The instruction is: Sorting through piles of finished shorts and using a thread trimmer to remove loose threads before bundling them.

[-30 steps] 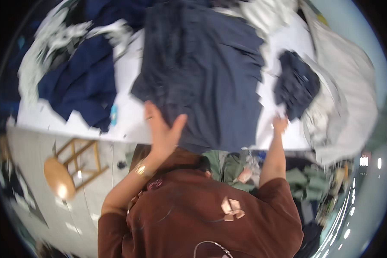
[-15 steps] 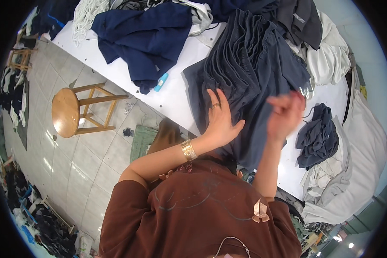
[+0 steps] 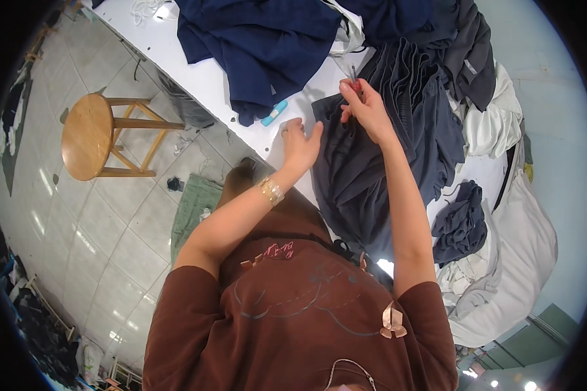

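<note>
Dark grey-blue garments lie in a rippled, layered stack on the white table in front of me. Above the stack's left part, my right hand is closed on a small red-handled tool with a thin metal tip pointing away from me. Its exact kind is too small to make out. My left hand is at the table's near edge, just left of the stack, with thumb and fingers apart and nothing seen in it. A light-blue object, small and oblong, lies beyond my left hand beside navy fabric.
The white table runs diagonally. A crumpled dark garment and white cloth lie at the right, near a big pale grey fabric bundle. A round wooden stool and a green cloth are on the tiled floor.
My left hand has left the garment stack and moved left to the table edge. My right hand has swung left and away from me, over the stack. The view has shifted.
</note>
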`<state>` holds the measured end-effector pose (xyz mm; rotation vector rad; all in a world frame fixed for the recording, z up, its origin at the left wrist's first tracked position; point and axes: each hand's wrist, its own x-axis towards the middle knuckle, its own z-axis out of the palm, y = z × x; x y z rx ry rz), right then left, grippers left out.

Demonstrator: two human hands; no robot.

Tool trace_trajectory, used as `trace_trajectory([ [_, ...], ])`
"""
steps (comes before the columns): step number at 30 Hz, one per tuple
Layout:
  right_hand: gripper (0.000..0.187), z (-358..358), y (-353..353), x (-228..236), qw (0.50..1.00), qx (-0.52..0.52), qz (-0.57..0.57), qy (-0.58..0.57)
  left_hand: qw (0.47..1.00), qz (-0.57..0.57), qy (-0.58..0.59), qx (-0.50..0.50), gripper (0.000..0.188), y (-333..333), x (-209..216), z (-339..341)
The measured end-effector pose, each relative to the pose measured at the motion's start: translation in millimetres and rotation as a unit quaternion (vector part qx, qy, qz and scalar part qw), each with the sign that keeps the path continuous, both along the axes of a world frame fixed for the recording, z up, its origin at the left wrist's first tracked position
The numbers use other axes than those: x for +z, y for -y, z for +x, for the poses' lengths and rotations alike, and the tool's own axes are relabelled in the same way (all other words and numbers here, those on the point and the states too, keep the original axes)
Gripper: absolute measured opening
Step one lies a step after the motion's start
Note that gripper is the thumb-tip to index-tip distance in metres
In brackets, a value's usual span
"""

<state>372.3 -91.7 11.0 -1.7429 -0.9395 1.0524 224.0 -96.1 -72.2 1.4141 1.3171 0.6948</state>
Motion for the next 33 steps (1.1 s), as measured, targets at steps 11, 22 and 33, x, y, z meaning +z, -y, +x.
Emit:
trace_trajectory([
  [11, 0.031, -10.6, -3.0, 6.5, 0.977, 0.081, -0.121, 0.158, 0.974, -0.190, 0.097, -0.070, 0.022, -8.5, -19.1, 12.4],
  [22, 0.035, -3.9, 21.2, -2.3, 0.740, 0.322, -0.079, 0.585, 0.904, -0.316, 0.285, -0.039, 0.020, -15.9, -19.0, 0.4],
  [33, 0.033, -4.7, 25.3, -2.6, 0.709, 0.347, -0.022, 0.613, 0.890, -0.326, 0.313, -0.060, 0.019, -17.0, -18.3, -2.8],
])
